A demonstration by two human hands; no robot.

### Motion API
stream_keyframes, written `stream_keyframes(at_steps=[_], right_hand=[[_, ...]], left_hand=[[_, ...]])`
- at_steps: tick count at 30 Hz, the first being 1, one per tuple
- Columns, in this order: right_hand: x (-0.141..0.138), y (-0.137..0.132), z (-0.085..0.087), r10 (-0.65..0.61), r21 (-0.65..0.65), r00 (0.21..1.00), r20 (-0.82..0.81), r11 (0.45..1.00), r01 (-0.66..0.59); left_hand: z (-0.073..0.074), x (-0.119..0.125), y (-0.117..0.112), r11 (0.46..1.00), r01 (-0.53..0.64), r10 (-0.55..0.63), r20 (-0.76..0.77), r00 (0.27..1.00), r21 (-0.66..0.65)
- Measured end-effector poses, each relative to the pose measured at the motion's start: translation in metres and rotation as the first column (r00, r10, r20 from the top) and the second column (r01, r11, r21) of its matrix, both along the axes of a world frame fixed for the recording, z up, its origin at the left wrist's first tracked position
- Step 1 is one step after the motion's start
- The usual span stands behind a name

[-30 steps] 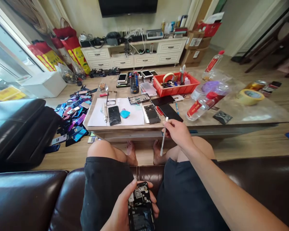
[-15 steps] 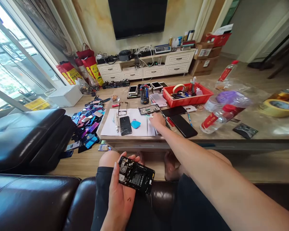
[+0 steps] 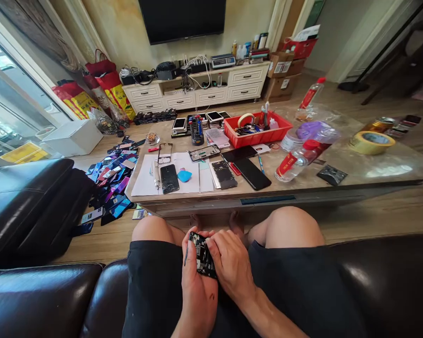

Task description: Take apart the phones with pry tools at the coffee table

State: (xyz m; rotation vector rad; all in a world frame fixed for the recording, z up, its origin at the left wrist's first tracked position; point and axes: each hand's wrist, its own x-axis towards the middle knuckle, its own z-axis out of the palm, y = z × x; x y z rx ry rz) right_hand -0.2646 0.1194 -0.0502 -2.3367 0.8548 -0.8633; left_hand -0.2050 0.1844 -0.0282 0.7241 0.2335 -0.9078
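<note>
The right hand (image 3: 231, 265) is brought back from the surface (image 3: 211, 199), laid over an opened smartphone (image 3: 201, 253), the phone clamped between it and the left hand (image 3: 197, 286), cradled in the left palm, held just above the black shorts (image 3: 151, 291)

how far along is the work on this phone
Done: the back is off the smartphone, leaving its circuit board bare. In hand: the left hand cradles it while the right hand presses on top. Left: the board still sits in the phone body, so it does not look stripped yet.
</note>
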Motion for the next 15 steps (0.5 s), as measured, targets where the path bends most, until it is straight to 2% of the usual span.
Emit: stream_keyframes(at_steps=[4,8,11,15], right_hand=[[-0.002,0.007,-0.006,-0.021,0.201,0.999,0.033,0.98,0.014],[0.007,0.007,-0.01,-0.075,0.388,0.997,0.031,0.92,0.057],[0.017,-0.002,-0.017,-0.127,0.41,0.976,-0.18,0.892,0.191],[0.022,-0.014,-0.038,-0.116,0.369,0.892,-0.437,0.882,0.295]], left_hand=[[-0.002,-0.007,0.006,0.997,-0.006,-0.006,0.15,0.989,0.076],[-0.009,0.004,-0.01,0.98,-0.085,0.012,0.373,0.928,0.18],[-0.026,0.013,-0.028,0.952,-0.154,0.014,0.468,0.884,0.263],[-0.063,0.022,-0.044,0.923,-0.154,-0.034,0.471,0.881,0.353]])
